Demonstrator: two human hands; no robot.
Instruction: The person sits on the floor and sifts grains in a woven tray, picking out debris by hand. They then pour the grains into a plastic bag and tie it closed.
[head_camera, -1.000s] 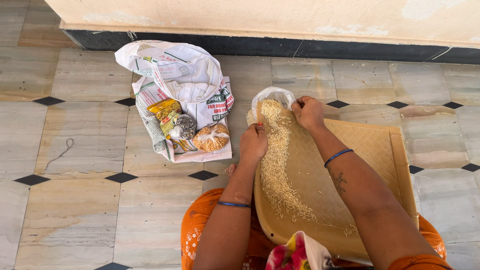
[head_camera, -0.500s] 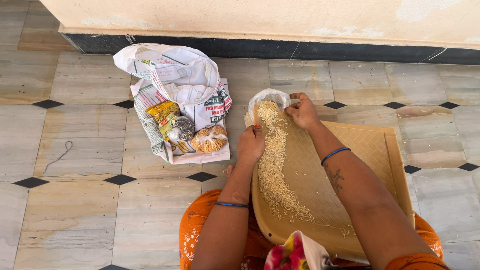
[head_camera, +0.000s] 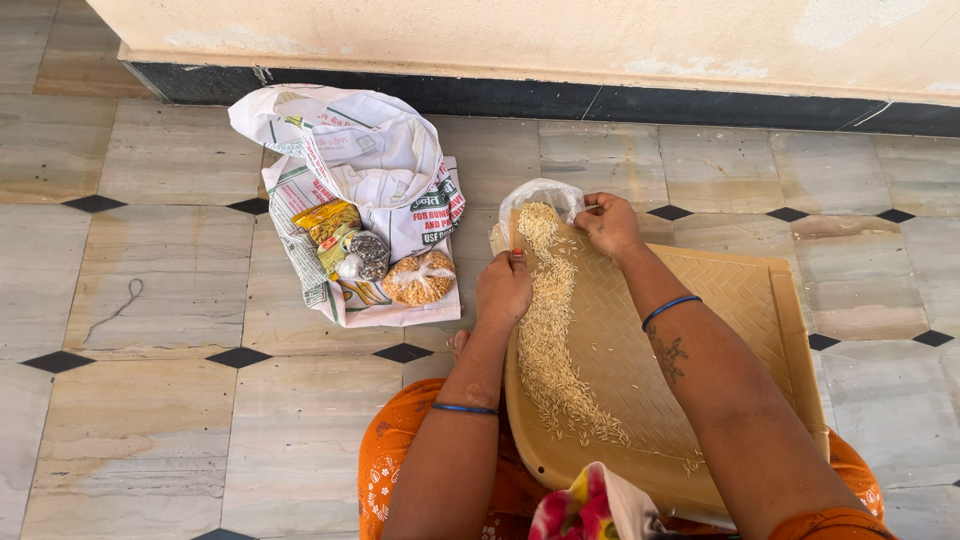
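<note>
Since half a second ago, the right hand (head_camera: 610, 225) has curled its fingers back down onto the far corner of the tray, where before they were lifted and spread; it now pinches the rim of the clear plastic bag (head_camera: 541, 195) there. Nearest the camera, orange clothing and a bright floral cloth (head_camera: 590, 505) sit at the tray's lower edge. The tan woven-pattern tray (head_camera: 740, 330) rests on the lap, tilted toward its far left corner. A long band of rice (head_camera: 555, 330) runs up the tray's left side to the bag's mouth, much as it lay before. The left hand (head_camera: 503, 290) is closed on the tray's left rim beside the grain, thumb on top. With the bag's opening held at the corner, the rice looks lined up to slide in. Farther off on the tiled floor (head_camera: 150, 300) lies a white printed sack (head_camera: 350, 160) carrying small packets of food (head_camera: 370, 255), near the wall.
</note>
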